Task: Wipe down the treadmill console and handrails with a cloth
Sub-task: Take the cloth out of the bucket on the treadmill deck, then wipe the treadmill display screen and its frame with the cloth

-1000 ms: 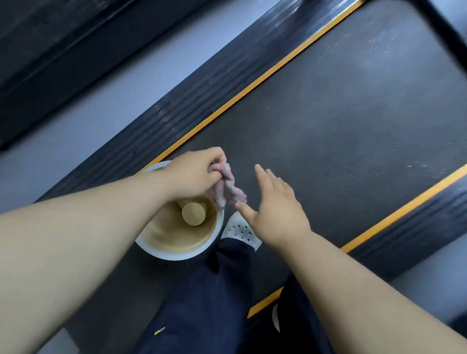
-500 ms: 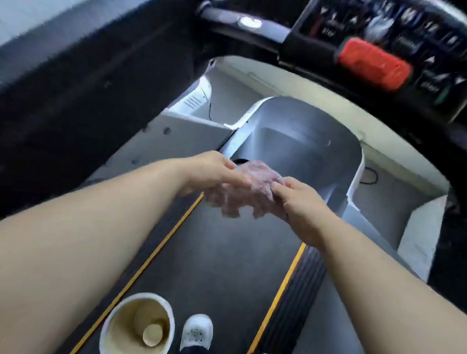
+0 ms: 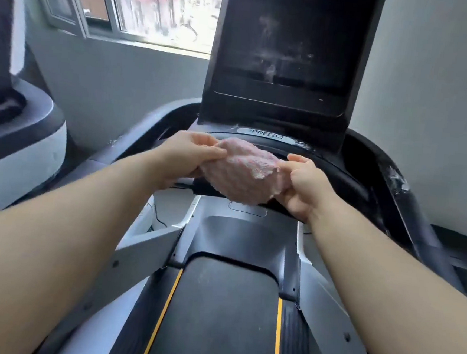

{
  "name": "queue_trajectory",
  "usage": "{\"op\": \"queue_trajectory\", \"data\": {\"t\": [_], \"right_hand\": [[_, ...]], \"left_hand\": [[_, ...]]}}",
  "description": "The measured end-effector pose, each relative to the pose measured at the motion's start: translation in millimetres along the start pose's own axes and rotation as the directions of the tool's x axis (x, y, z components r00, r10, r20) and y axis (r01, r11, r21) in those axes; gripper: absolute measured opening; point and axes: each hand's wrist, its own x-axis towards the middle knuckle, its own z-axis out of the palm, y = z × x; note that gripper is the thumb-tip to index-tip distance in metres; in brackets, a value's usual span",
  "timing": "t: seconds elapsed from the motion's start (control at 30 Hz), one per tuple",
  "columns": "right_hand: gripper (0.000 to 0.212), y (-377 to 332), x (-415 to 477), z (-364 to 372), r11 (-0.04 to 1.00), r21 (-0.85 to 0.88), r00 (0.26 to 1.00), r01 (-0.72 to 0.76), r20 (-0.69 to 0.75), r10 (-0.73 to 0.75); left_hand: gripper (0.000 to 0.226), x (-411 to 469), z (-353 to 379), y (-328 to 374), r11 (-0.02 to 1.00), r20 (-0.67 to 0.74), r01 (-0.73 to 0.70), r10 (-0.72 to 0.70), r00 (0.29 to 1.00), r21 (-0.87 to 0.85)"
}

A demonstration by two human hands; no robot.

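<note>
A pink cloth (image 3: 243, 175) is stretched at frame center between both hands, just below the console (image 3: 287, 68). The left hand (image 3: 189, 156) pinches its left edge; the right hand (image 3: 301, 182) grips the right edge, above the belt (image 3: 223, 317).

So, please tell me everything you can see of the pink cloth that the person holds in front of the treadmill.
The pale pink terry cloth looks soft and nubby, with a ragged free edge folded over near its top right. It is bunched, not spread flat, and held in the air between both hands: the left hand pinches its left side, the right hand grips its right side. It sits in front of the black treadmill console; whether it touches it cannot be told.
</note>
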Motion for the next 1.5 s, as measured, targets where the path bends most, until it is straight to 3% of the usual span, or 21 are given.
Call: {"op": "queue_trajectory", "data": {"t": [0.07,0.13,0.23,0.33,0.4,0.47,0.7,0.83,0.93,1.0,1.1,1.17,1.23,1.3,1.37,1.47,1.5], "right_hand": [[0.032,-14,2,7,0.986,0.108,0.982,-0.125,0.157,0.107],[0.032,-27,2,16,0.967,0.111,0.916,-0.231,0.360,0.178],[0.029,-43,21,34,0.996,-0.014,0.876,-0.090,0.474,0.086],[0.021,-57,55,59,0.953,-0.267,0.913,0.142,0.407,-0.022],[0.019,-68,85,74,0.912,-0.356,0.929,0.202,0.364,-0.064],[0.037,-81,121,89,0.916,-0.339,0.930,0.217,0.357,-0.088],[0.037,-148,279,141,0.959,-0.196,0.932,0.206,0.339,-0.131],[0.012,-182,349,166,0.933,-0.229,0.958,0.277,0.143,-0.249],[0.013,-205,394,182,0.875,-0.283,0.901,0.393,-0.068,-0.427],[0.021,-219,415,193,0.834,-0.272,0.850,0.481,-0.091,-0.520],[0.029,-240,450,205,0.601,-0.530,0.660,0.598,-0.099,-0.744],[0.034,-253,469,212,0.417,-0.723,0.517,0.550,-0.097,-0.850],[0.044,-258,493,220,0.320,-0.845,0.539,0.428,-0.045,-0.841],[0.051,-240,512,233,0.046,-0.958,0.588,0.282,0.135,-0.797],[0.055,-210,523,241,-0.221,-0.938,0.614,0.268,0.343,-0.711],[0.052,-194,526,226,-0.484,-0.828,0.508,0.283,0.558,-0.656],[0.050,-203,532,216,-0.510,-0.830,0.471,0.224,0.551,-0.690]], "left_hand": [[0.018,13,-4,14,0.996,-0.019,-0.049,0.048,0.999,-0.070],[0.022,28,-6,29,0.992,-0.008,-0.087,0.087,0.996,-0.087],[0.021,52,-11,52,0.983,-0.011,-0.139,0.138,0.990,-0.117],[0.002,83,-21,68,0.963,-0.167,-0.227,0.202,0.965,-0.146],[0.016,113,-33,73,0.957,-0.318,-0.271,0.225,0.921,-0.107],[0.021,148,-47,75,0.959,-0.402,-0.279,0.233,0.886,-0.058],[0.026,307,-95,85,0.965,-0.474,-0.250,0.186,0.860,-0.075],[0.030,381,-129,88,0.976,-0.485,-0.216,0.174,0.857,-0.030],[0.027,424,-150,91,0.970,-0.485,-0.238,0.235,0.842,0.058],[0.029,450,-157,94,0.967,-0.465,-0.241,0.253,0.848,0.088],[0.034,490,-164,103,0.960,-0.451,-0.263,0.276,0.849,0.094],[0.038,517,-167,111,0.946,-0.411,-0.288,0.325,0.852,0.150],[0.040,543,-167,119,0.931,-0.324,-0.320,0.362,0.874,0.177],[0.046,567,-167,124,0.915,-0.249,-0.349,0.393,0.885,0.204],[0.051,586,-171,123,0.881,-0.254,-0.373,0.447,0.858,0.290],[0.050,601,-178,119,0.823,-0.260,-0.440,0.542,0.799,0.360],[0.050,608,-180,119,0.803,-0.229,-0.478,0.571,0.788,0.357]]}}
